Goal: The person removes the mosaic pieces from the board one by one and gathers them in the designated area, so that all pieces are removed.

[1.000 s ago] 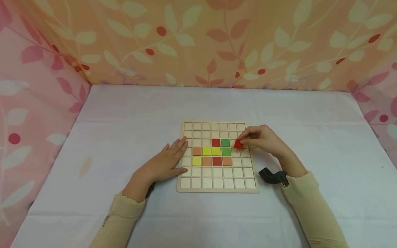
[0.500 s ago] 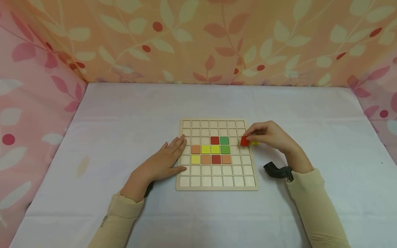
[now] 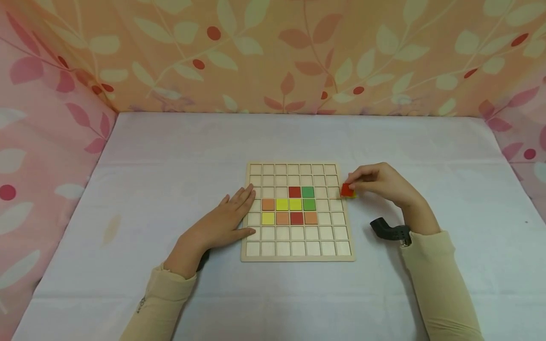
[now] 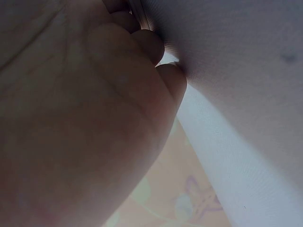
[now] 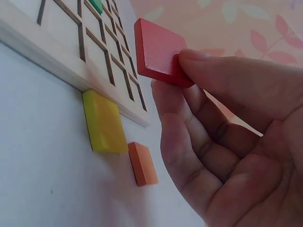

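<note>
A wooden grid board (image 3: 298, 258) lies on the table, with red, green, yellow and orange square tiles set in its middle cells. My left hand (image 3: 228, 220) rests with straight fingers on the board's left edge. Just past the right edge, my right hand (image 3: 379, 182) pinches a red square tile (image 5: 161, 52) between thumb and fingers, raised above the table. Below it in the right wrist view, a yellow tile (image 5: 104, 123) leans by the board's edge, and an orange tile (image 5: 143, 164) lies beside that. The left wrist view shows mostly the palm and curled-looking fingertips.
White cloth (image 3: 183, 147) covers the table. Patterned fabric walls (image 3: 273, 57) stand at the back and both sides. A black curved device (image 3: 388, 230) is strapped at the right wrist, near the board's right side.
My right hand has moved right with the red tile, from over the board's right columns to just beyond its right edge. The left hand stays on the board.
</note>
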{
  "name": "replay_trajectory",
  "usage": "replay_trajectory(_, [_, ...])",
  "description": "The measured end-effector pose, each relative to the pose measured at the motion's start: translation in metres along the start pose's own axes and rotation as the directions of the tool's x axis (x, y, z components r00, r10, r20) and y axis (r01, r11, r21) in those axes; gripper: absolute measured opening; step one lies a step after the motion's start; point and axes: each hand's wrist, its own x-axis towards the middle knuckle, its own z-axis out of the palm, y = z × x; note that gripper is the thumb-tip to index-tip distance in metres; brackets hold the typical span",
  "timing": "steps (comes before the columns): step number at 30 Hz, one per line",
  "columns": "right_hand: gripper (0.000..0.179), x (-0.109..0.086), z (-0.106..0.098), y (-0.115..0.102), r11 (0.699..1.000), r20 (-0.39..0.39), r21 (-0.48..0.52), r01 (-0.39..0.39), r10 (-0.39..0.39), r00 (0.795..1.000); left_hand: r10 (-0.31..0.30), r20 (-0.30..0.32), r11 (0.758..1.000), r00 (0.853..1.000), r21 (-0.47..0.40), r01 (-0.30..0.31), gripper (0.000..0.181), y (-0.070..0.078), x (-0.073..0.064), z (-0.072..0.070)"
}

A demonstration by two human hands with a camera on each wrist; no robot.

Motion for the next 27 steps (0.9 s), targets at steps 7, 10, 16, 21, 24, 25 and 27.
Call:
replay_trajectory(7, [0.017, -0.001, -0.006, 0.006, 1.0, -0.001, -0.006, -0.01, 0.01, 1.0, -0.003, 0.002, 1.0, 1.0, -0.001, 0.003, 0.085, -0.001, 0.0, 0.0])
replay_trajectory(10, [0.017, -0.002, -0.008, 0.009, 1.0, 0.002, 0.001, -0.01, 0.01, 1.0, -0.003, 0.002, 1.0, 1.0, -0.002, 0.003, 0.085, 0.0, 0.0, 0.0])
replay_trajectory(16, [0.017, -0.004, -0.012, 0.014, 1.0, 0.001, 0.014, -0.019, 0.019, 1.0, 0.005, -0.001, 1.0, 1.0, 0.0, -0.005, 0.085, 0.0, 0.0, 0.0])
replay_trajectory(21, [0.017, -0.005, -0.016, 0.018, 0.999, 0.004, 0.033, -0.012, 0.012, 1.0, 0.007, -0.002, 1.0, 1.0, -0.002, -0.007, 0.085, 0.0, 0.0, 0.0])
replay_trajectory(24, [0.018, -0.006, -0.017, 0.019, 0.999, 0.007, 0.037, -0.013, 0.013, 1.0, 0.006, -0.001, 1.0, 1.0, -0.003, -0.006, 0.085, 0.0, 0.0, 0.0])
replay_trajectory(25, [0.018, -0.006, -0.017, 0.02, 0.999, 0.007, 0.035, -0.016, 0.016, 1.0, 0.006, 0.0, 1.0, 1.0, -0.003, -0.006, 0.085, 0.0, 0.0, 0.0])
replay_trajectory(27, [0.018, -0.006, -0.018, 0.021, 0.999, 0.003, 0.025, -0.026, 0.026, 1.0, 0.006, 0.0, 1.0, 1.0, -0.004, -0.006, 0.085, 0.0, 0.0, -0.001])
